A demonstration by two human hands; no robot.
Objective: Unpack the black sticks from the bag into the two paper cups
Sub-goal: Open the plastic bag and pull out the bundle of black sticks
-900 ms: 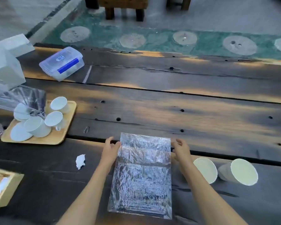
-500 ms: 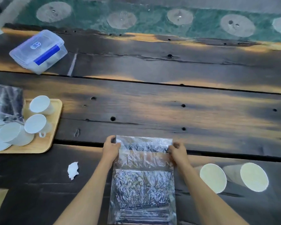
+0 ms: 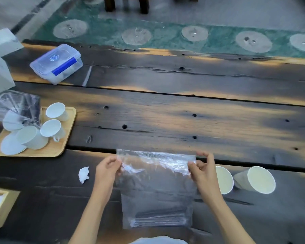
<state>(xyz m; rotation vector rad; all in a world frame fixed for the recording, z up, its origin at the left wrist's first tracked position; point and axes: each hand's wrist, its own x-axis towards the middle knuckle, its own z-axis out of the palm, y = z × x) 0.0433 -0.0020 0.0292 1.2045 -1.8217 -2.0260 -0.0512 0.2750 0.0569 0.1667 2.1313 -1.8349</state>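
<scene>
Pinching the top corners of that clear bag with the left hand and right hand, it looks floppy and slippery, black sticks slumped light at the bottom, two paper cups just right.

Dim, bluish overall light. Warm orange sun patches streak across table planks, dark shadow bands between. White glare on top of clear plastic bag. Soft focus throughout, slight smear. Wide-angle bowing at frame edges; left-edge objects blurred, washed out.
</scene>
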